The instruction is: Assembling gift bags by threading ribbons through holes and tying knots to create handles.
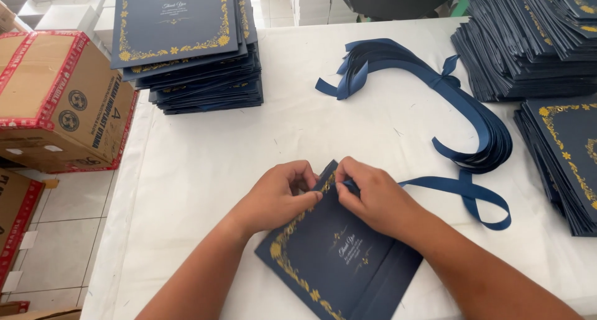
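Ribbon (463,192) end pinched between right hand (373,199) fingers at card (339,258) top edge.

My forearms angle in from below and meet at centre; my left hand (278,192) curls, fingertips pinched together; my right hand (371,196) mirrors it, grip closed, knuckles up.
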